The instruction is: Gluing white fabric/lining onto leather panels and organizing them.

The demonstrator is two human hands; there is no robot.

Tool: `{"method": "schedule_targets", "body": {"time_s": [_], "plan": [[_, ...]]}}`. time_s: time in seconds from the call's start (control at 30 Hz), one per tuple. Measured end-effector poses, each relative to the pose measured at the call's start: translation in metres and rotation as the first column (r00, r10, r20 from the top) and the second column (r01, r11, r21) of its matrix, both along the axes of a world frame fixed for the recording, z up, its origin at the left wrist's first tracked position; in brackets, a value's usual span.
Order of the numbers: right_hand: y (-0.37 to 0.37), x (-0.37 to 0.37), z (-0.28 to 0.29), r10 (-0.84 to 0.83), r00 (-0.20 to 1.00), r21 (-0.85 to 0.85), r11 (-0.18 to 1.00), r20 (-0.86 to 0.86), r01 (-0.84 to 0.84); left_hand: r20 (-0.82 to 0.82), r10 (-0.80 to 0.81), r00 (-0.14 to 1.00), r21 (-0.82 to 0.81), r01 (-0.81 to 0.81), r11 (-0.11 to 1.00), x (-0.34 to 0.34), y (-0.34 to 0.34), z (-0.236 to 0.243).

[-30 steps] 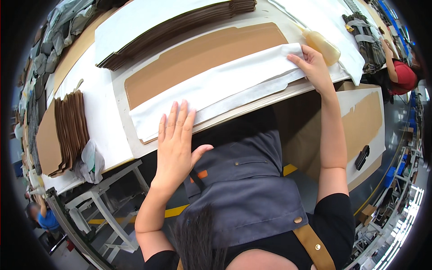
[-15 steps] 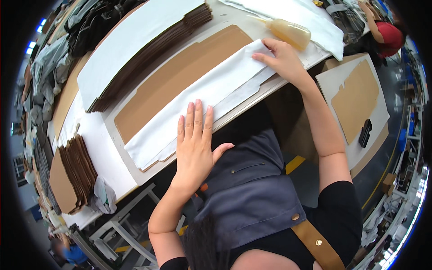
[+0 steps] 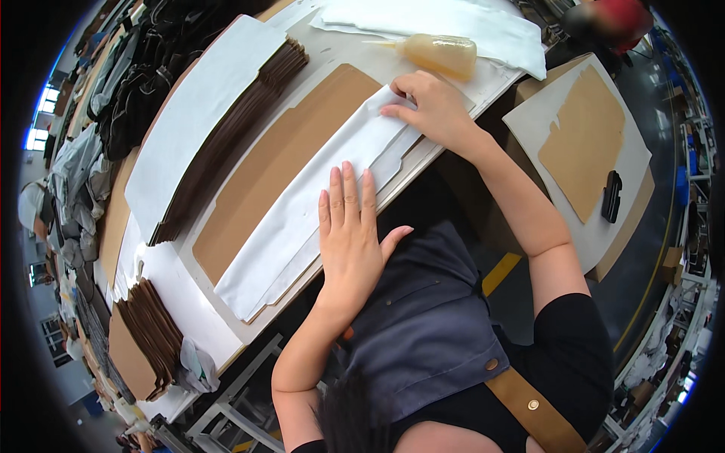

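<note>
A pale table (image 3: 185, 298) runs aslant from 7 to 1 o'clock, directions read from the white cloth on it. A white-topped stack (image 3: 204, 106) lies between 10 and 11 o'clock. A worker's dark apron (image 3: 423, 340) shows at 5 o'clock, a carton (image 3: 529, 124) between 2 and 3. A brown card (image 3: 291, 166) rests on the table between cloth and stack, its near side overlapped by the cloth (image 3: 306, 208), which stretches lengthwise from 7 to 1 o'clock. White fabric (image 3: 468, 34) lies at 1 o'clock, a brown pile (image 3: 147, 332) at 8. The left hand (image 3: 351, 253) lays its fingertips on the cloth near its middle, fingers straight and slightly spread, thumb out toward 2 o'clock. The right hand (image 3: 436, 109) curls at the cloth's 1 o'clock end, thumb and forefinger touching it; whether they pinch an edge cannot be told. Just beyond, an amber bottle (image 3: 438, 55) lies on its side, nozzle toward 9. A black tool (image 3: 612, 196) sits atop the carton at 3 o'clock
</note>
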State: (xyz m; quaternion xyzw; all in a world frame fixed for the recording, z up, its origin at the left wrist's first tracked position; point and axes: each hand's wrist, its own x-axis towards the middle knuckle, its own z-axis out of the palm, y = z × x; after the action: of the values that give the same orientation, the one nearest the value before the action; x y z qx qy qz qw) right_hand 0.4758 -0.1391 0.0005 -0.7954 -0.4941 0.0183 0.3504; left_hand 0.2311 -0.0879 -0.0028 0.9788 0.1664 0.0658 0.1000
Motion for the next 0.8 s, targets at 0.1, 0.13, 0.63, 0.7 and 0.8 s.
{"method": "schedule_targets", "body": {"time_s": [0.1,0.13,0.63,0.7,0.8], "plan": [[0.0,0.006,-0.01,0.031,0.997,0.069,0.997,0.072,-0.036,0.038,-0.023,0.999,0.007,0.023,1.0,0.012,-0.002,-0.001],[0.0,0.007,-0.009,0.04,0.997,0.054,0.998,0.058,-0.044,0.048,-0.022,0.999,0.007,0.022,1.0,0.015,-0.002,-0.002],[-0.006,0.024,-0.005,0.131,0.987,0.036,0.991,-0.097,-0.128,0.04,-0.057,0.998,-0.025,0.058,0.998,0.042,-0.006,0.002],[-0.008,0.023,-0.002,0.138,0.984,0.032,0.99,-0.114,-0.136,0.041,-0.061,0.997,-0.012,0.062,0.998,0.047,-0.007,0.0],[-0.024,0.01,0.004,0.005,0.999,0.08,0.997,-0.035,-0.002,0.024,-0.055,0.998,0.02,0.054,0.998,0.049,-0.009,0.0]]}}
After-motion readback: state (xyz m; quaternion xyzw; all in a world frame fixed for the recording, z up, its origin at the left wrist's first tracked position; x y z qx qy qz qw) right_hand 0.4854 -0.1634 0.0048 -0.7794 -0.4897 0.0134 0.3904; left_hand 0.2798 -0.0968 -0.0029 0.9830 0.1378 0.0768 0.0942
